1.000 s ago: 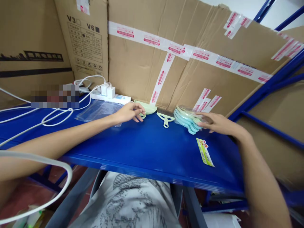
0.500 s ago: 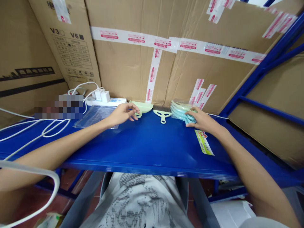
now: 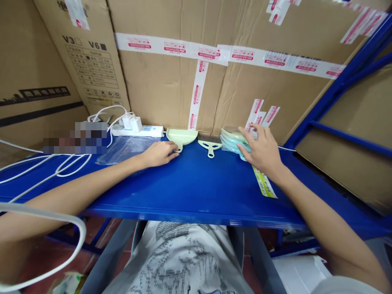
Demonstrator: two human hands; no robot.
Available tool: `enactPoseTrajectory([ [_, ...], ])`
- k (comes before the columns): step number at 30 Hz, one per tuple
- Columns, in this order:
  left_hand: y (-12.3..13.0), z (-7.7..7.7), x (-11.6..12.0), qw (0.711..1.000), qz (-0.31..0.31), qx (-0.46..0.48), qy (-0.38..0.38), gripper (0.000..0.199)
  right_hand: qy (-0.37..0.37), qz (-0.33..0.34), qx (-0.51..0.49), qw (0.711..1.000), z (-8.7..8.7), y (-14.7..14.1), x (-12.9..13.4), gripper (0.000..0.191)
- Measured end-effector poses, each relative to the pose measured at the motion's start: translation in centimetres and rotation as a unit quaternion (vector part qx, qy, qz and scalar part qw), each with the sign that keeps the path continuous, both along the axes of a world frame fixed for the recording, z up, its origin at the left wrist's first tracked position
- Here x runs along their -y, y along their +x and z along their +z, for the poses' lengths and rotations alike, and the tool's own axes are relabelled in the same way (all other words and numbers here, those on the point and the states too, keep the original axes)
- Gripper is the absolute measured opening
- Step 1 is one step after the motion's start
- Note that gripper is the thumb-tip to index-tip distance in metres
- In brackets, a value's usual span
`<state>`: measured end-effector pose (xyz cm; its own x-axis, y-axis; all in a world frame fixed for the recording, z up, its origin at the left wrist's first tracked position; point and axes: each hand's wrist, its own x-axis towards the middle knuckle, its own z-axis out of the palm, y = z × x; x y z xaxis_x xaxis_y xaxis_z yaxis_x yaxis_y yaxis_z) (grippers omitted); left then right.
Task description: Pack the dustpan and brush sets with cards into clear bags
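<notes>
Near the back of the blue table, a pale green dustpan (image 3: 185, 136) lies against the cardboard, and my left hand (image 3: 161, 154) rests beside its handle, fingers loosely bent and holding nothing. Right of the dustpan is a small pale green brush (image 3: 210, 148) with dark bristles, its handle towards me. A stack of green and blue pieces in clear plastic (image 3: 230, 141) lies further right. My right hand (image 3: 260, 148) is raised at the stack's right side, fingers apart, with nothing gripped. A yellow-green label (image 3: 263, 185) lies partly under that hand.
A white power strip (image 3: 153, 131) with plugs stands at the back left, near a flat clear plastic bag (image 3: 122, 150). White cables (image 3: 73, 163) loop over the left side. Cardboard (image 3: 159, 85) lines the back, and a blue metal frame (image 3: 324, 102) rises at the right.
My left hand has come down a little beside the dustpan's handle. My right hand has lifted and turned upward at the stack, its fingers more spread.
</notes>
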<state>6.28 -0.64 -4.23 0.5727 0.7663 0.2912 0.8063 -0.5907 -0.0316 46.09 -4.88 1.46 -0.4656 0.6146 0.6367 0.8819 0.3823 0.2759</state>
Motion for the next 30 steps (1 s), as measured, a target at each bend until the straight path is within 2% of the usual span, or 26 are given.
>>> enactPoseTrajectory([
  [2,0.0,0.1,0.0,1.000,-0.013,0.016,0.006,0.032,-0.041,0.078,0.019,0.996,-1.0,-1.8,0.5,0.052],
  [5,-0.1,0.6,0.3,0.997,-0.028,0.066,0.011,0.044,-0.175,0.177,0.082,0.965,-3.1,-3.3,0.4,0.051],
  [7,-0.2,0.8,0.4,0.995,-0.039,0.095,0.009,0.049,-0.238,0.208,0.101,0.943,-4.2,-3.5,0.0,0.051],
  [9,-0.3,0.8,0.3,0.993,-0.048,0.112,0.004,0.048,-0.259,0.218,0.096,0.936,-4.7,-3.0,-0.5,0.048],
  [15,-0.1,0.6,0.2,0.990,-0.035,0.133,-0.008,0.028,-0.229,0.224,0.094,0.943,-4.1,-2.1,-0.9,0.041],
  [18,-0.1,0.7,0.3,0.991,-0.020,0.133,-0.006,0.023,-0.182,0.216,0.073,0.957,-3.2,-2.4,-0.4,0.038],
  [20,-0.2,0.7,0.4,0.990,-0.028,0.137,-0.002,0.027,-0.134,0.211,0.007,0.968,-2.2,-2.3,0.1,0.035],
  [22,-0.3,0.7,0.3,0.989,-0.048,0.140,-0.003,0.036,-0.080,0.212,-0.106,0.968,-0.8,-1.8,0.4,0.032],
  [24,-0.3,0.7,0.2,0.988,-0.070,0.139,-0.009,0.044,-0.036,0.207,-0.256,0.944,0.5,-1.0,0.5,0.027],
  [26,-0.3,0.7,0.2,0.986,-0.085,0.143,-0.020,0.042,-0.019,0.202,-0.402,0.893,1.5,0.0,0.1,0.024],
  [28,-0.3,0.9,0.4,0.983,-0.090,0.158,-0.028,0.027,-0.021,0.204,-0.510,0.835,2.1,0.9,-0.5,0.026],
  [30,-0.2,1.1,0.6,0.979,-0.087,0.184,-0.027,0.009,-0.035,0.218,-0.569,0.792,2.3,1.5,-1.1,0.028],
])
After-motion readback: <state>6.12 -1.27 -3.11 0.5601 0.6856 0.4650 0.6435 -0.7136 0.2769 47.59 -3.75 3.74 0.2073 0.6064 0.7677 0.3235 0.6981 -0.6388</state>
